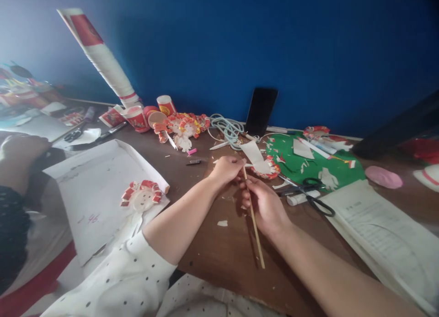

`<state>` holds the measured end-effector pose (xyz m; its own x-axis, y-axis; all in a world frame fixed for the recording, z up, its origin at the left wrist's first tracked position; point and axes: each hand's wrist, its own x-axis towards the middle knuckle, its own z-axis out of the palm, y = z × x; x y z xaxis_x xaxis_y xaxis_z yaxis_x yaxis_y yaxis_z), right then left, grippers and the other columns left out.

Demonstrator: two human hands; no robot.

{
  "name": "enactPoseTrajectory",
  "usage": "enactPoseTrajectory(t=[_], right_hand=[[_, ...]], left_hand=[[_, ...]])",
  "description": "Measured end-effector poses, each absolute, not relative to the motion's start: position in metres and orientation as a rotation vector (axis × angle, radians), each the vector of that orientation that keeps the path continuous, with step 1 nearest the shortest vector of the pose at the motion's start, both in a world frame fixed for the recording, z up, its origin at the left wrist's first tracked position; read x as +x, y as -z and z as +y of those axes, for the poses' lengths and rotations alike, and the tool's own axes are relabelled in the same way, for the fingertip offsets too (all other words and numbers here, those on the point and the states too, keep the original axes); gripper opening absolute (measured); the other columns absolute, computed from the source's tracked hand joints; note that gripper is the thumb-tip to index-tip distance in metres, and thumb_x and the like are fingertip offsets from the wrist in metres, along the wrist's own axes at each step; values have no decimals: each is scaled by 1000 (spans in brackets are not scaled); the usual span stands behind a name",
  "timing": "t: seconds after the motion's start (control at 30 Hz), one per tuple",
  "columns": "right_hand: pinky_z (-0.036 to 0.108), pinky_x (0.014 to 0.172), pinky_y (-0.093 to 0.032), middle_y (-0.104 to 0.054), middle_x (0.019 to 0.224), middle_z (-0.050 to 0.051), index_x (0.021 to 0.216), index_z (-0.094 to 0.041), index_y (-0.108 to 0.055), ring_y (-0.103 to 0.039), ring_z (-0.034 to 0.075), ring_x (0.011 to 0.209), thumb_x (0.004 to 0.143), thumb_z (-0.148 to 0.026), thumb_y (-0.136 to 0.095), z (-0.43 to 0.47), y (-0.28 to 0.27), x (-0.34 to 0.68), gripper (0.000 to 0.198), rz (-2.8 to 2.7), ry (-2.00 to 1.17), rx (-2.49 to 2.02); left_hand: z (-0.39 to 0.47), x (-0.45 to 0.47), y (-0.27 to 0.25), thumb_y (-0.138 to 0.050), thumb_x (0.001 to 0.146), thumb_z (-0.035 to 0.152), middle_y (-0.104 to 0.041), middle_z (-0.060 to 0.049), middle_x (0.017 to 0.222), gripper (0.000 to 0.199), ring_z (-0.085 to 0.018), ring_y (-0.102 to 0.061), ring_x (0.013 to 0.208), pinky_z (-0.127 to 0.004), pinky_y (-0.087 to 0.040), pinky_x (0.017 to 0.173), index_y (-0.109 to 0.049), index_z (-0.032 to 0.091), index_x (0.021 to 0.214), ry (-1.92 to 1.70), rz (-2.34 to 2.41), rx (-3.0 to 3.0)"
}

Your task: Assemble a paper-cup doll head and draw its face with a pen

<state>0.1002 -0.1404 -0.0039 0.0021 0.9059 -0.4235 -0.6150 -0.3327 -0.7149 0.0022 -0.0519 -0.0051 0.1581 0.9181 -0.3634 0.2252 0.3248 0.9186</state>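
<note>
A thin, pale wooden stick [255,229] slants over the brown table, its lower end pointing towards me. My right hand [269,205] is closed around its upper part. At the stick's top end, my left hand [226,168] is closed too, with thumb and fingers pinched at the tip; the exact contact is partly hidden. Just beyond my hands lie a white paper piece [254,153] and a red-and-white paper cutout [266,167]. Black-handled scissors [313,196] and a small white tube [297,198] rest to the right of my right hand. Paper scraps are scattered beneath.
A phone [262,111] leans on the blue wall beside a coiled cable [228,129]. Red paper cups [135,118] and cutouts stand at back left. A green sheet [281,145] and papers [384,235] lie right. Another person's arm [20,157] is at left, near a white sheet [75,189].
</note>
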Motion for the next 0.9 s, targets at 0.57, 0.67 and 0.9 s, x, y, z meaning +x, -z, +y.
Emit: enactPoseTrajectory(t=[0.57, 0.67, 0.9], right_hand=[[11, 39, -32, -59, 76, -3, 97, -19, -63, -42, 2, 49, 66, -17, -74, -131, 3, 102, 33, -378, -1757, -910], [10, 37, -29, -58, 70, -4, 99, -21, -63, -43, 2, 48, 66, -13, -72, -128, 3, 102, 35, -341, -1755, -922], [8, 34, -26, -61, 72, -1, 106, -24, -61, -46, 4, 49, 67, -10, -68, -125, 7, 106, 42, -301, -1719, -965]], left_hand=[[-39, -36, -16, -65, 77, 9, -67, -5, 63, 13, -12, -65, 57, -25, -55, 62, -66, 11, 64, -502, 1062, 1075], [-40, -34, -16, -65, 77, 9, -68, -6, 62, 12, -12, -66, 59, -26, -56, 65, -66, 11, 65, -499, 1045, 1089], [-36, -40, -16, -69, 77, 12, -71, -9, 72, 3, -15, -69, 66, -25, -57, 65, -69, 9, 76, -451, 978, 1018]])
